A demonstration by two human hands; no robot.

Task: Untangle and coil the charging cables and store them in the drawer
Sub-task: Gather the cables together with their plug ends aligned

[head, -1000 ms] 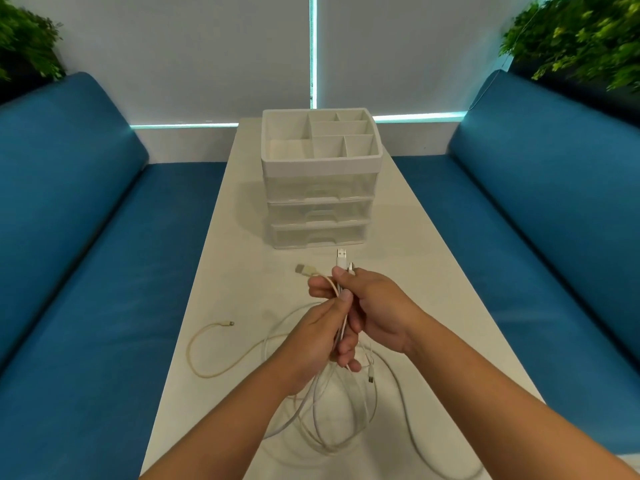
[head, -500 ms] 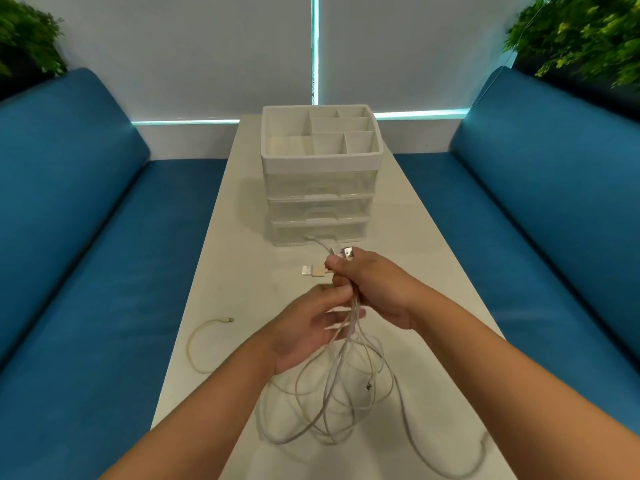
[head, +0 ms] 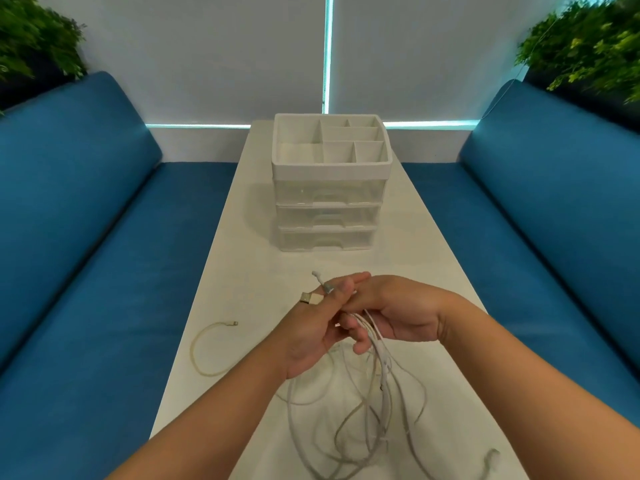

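A tangle of white charging cables (head: 367, 407) hangs from my hands in loose loops onto the white table (head: 242, 271). My left hand (head: 311, 330) pinches the plug ends, with a beige USB plug (head: 309, 298) and a thin white connector (head: 318, 276) poking out past its fingers. Just to the right, my right hand (head: 394, 313) curls round the cable strands, touching my left hand. One cream cable end (head: 211, 348) loops loose on the table to the left. A small plastic drawer unit (head: 329, 209) stands further back with its three clear drawers closed.
The drawer unit's top is an open white tray (head: 330, 168) split into several compartments. Blue sofa cushions (head: 104, 271) run along both sides of the narrow table. Green plants (head: 588, 46) sit in the upper corners.
My left hand has come up from under the bundle and taken the plug ends. My right hand has slid back along the strands. The cable loops have shifted right.
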